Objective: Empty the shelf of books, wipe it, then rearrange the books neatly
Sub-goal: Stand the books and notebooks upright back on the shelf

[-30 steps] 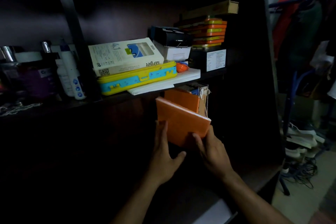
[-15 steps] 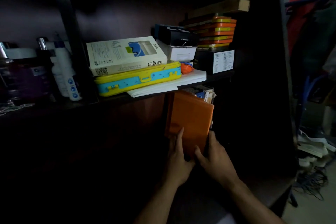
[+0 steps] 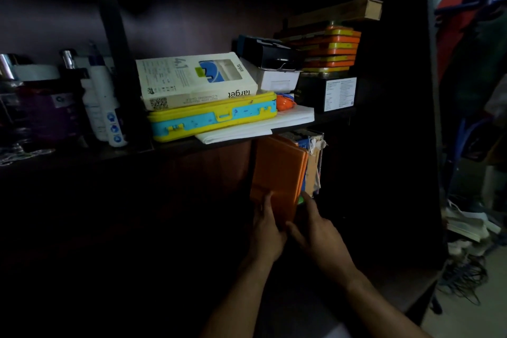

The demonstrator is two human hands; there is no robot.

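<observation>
Counted: two hands [image 3: 267, 230] [image 3: 318, 233]; one orange book [image 3: 277, 173]; one yellow case [image 3: 211, 118], one white box [image 3: 192, 79] at 12 o'clock; two white bottles [image 3: 101, 101] at 10 o'clock.

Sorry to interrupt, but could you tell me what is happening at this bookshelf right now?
A person is standing an orange book upright on the dark lower shelf, against a few other books already there. The left hand presses flat on its cover while the right hand steadies its lower outer edge. The shelf above holds boxes, including a white box on a yellow and blue case.
</observation>
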